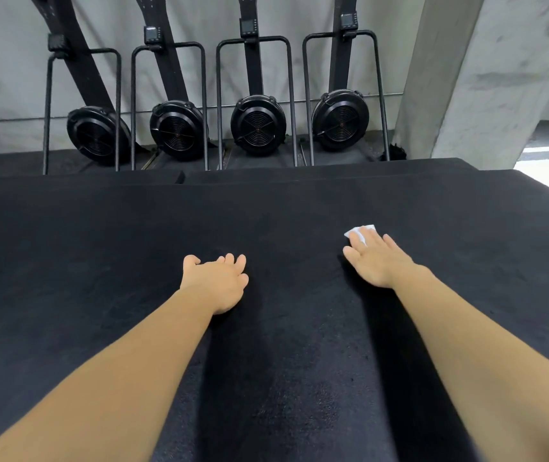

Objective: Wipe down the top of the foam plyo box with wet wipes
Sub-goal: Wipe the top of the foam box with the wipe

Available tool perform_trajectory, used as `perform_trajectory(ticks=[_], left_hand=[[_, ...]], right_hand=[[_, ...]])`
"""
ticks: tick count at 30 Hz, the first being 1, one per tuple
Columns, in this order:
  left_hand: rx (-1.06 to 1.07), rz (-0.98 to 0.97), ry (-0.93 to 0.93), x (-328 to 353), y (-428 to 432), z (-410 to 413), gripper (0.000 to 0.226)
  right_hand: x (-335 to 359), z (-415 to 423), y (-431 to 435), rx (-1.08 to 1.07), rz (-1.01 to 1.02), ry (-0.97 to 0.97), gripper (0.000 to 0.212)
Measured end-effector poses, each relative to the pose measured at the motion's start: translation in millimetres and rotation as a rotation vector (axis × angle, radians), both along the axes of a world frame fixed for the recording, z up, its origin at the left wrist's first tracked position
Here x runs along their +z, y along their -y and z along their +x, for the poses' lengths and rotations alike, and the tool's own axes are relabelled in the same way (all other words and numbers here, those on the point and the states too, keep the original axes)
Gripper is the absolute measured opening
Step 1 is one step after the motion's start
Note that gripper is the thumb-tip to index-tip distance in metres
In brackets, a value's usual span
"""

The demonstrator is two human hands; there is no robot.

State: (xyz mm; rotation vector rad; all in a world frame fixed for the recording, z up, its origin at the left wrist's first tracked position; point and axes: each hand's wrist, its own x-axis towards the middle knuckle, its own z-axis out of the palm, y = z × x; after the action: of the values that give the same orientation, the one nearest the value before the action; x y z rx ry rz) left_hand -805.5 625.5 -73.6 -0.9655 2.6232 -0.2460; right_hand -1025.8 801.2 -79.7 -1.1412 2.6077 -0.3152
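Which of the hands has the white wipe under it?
The right hand: it presses the white wipe flat onto the black box top. The left hand holds nothing.

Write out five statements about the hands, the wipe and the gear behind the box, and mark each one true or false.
1. The right hand presses a white wipe onto the box top with straight fingers. True.
2. The left hand holds a second wipe. False: it rests on the box top and holds nothing.
3. Four black fan wheels stand in a row by the wall behind the box. True.
4. The two hands touch each other. False: they are apart, with bare box top between them.
5. The wipe lies at the box's near edge. False: it is out past the right hand's fingertips.
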Motion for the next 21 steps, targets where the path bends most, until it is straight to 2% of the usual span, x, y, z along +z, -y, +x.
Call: perform_trajectory(ticks=[5, 11, 14, 17, 21], left_hand=[[0.000, -0.029, 0.012, 1.9, -0.8, -3.2, 0.055], [0.011, -0.015, 0.028, 5.8, 0.2, -3.6, 0.054], [0.023, -0.003, 0.023, 8.0, -0.1, -2.0, 0.054], [0.025, -0.004, 0.030, 7.5, -1.6, -1.0, 0.053], [0.029, -0.004, 0.040, 7.6, -3.1, -1.5, 0.053]], right_hand=[[-0.4, 34.4, 12.4, -0.018, -0.047, 0.040, 0.055], [-0.1, 115.2, 22.3, 0.177, -0.132, 0.004, 0.051], [-1.1, 144.6, 32.4, 0.279, -0.095, -0.017, 0.054], [-3.1, 156.5, 42.1, 0.366, 0.010, -0.008, 0.060], [-4.1, 142.8, 38.1, 0.378, -0.060, -0.012, 0.054]])
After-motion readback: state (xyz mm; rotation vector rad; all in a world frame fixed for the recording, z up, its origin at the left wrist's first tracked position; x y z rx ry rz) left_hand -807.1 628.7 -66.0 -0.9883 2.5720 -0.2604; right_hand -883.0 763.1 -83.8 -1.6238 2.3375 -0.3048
